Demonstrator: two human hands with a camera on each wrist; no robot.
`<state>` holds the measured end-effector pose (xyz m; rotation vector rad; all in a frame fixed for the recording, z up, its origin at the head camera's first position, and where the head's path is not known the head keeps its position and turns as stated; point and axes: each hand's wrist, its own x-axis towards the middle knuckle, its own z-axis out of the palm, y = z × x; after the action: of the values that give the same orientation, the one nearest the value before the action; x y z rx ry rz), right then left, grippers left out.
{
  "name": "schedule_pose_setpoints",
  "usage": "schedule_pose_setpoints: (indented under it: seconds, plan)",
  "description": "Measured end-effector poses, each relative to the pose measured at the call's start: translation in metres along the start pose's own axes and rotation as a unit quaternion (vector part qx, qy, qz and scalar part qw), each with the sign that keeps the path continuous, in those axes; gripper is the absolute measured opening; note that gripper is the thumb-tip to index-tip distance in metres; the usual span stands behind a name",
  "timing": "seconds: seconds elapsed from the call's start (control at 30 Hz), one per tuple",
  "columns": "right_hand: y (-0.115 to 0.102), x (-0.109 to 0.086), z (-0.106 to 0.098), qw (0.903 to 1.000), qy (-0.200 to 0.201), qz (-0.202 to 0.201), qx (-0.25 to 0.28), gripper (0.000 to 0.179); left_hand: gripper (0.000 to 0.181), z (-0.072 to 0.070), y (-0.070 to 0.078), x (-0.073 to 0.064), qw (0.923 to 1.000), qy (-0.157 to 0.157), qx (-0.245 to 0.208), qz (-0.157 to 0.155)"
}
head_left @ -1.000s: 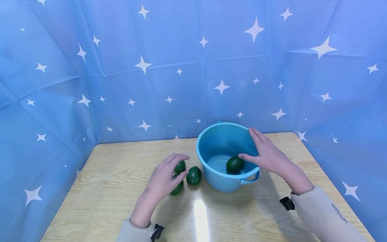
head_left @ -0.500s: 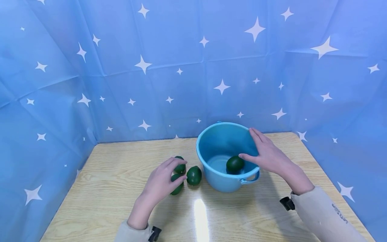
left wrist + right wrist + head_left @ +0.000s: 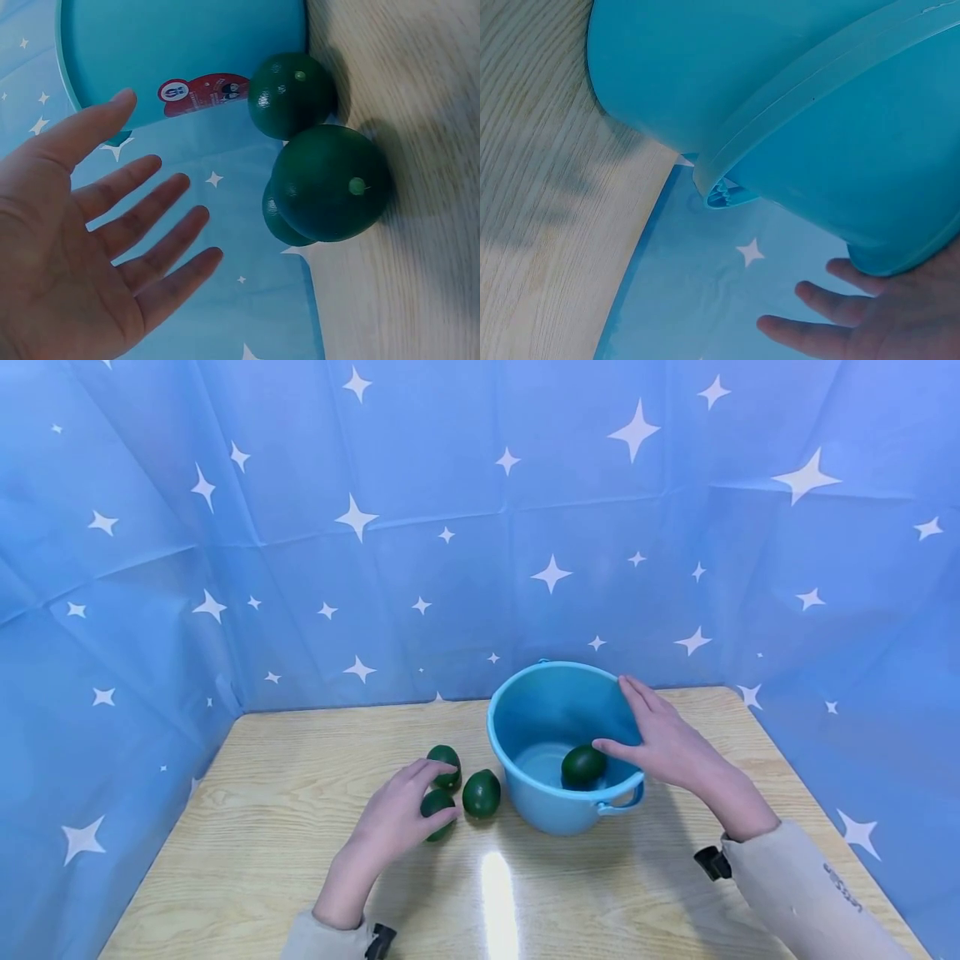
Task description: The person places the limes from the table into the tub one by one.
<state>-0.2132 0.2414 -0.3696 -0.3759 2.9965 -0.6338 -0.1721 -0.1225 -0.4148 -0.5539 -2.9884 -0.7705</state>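
Note:
Three glossy dark green, egg-shaped fruits lie grouped left of the bucket: a back one, a right one and a front one. Just left of them hovers my left hand, thumb and fingers spread apart with nothing between them. In the left wrist view the fruits are beyond the fingertips. My right hand rests at the right rim of the light blue bucket, thumb over the inside. The right wrist view shows its straight fingers outside the wall. Another green fruit sits inside the bucket.
The wooden table reaches back to a blue star-patterned cloth behind and at both sides. A carrying handle hangs on the bucket's front. A red label marks the bucket in the left wrist view.
My left hand has drawn back slightly toward the lower left, uncovering more of the back and front fruits. The right hand and the bucket have stayed in place.

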Motion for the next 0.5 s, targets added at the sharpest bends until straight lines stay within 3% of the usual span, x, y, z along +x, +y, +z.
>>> schedule_pose_setpoints:
  seconds: [0.2, 0.5]
  plan:
    - [0.000, 0.001, 0.000, 1.0000, -0.001, 0.000, 0.001, 0.106, 0.060, 0.005, -0.004, -0.001, 0.9993, -0.020, 0.003, -0.032]
    - [0.001, 0.001, 0.000, 1.0000, -0.003, 0.002, 0.001, 0.106, 0.067, 0.012, -0.011, -0.002, 0.9982, -0.035, 0.000, -0.048]
